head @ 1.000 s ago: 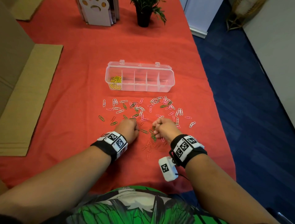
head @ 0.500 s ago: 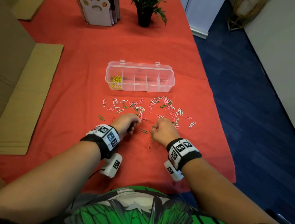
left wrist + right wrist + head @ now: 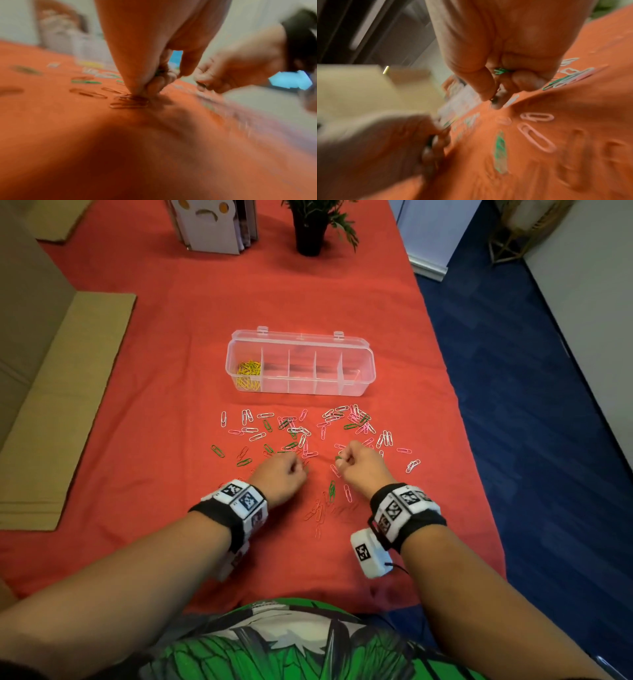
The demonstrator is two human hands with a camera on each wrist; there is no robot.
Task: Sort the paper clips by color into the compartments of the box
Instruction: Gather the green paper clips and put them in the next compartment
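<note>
A clear box point(image 3: 356, 350) with several compartments stands on the red cloth; yellow clips point(image 3: 249, 373) fill its leftmost one. White, pink, green and red paper clips point(image 3: 301, 433) lie scattered in front of it. My left hand point(image 3: 301, 469) point(image 3: 154, 86) is curled, its fingertips down on the cloth by red clips point(image 3: 130, 103), with something dark green held in its fingers. My right hand point(image 3: 340, 460) point(image 3: 494, 100) is curled round green clips point(image 3: 500, 71), and its thumb and forefinger pinch at the cloth. A green clip point(image 3: 331, 491) lies between my wrists.
Flat cardboard point(image 3: 65, 405) lies along the left of the table. A potted plant point(image 3: 310, 231) and a white file holder point(image 3: 212, 224) stand at the far end. The table's right edge point(image 3: 479, 474) drops to blue floor.
Both fists have shifted slightly among the clips. The right hand has moved a little away from me. A green clip that lay between the hands is no longer on the cloth.
</note>
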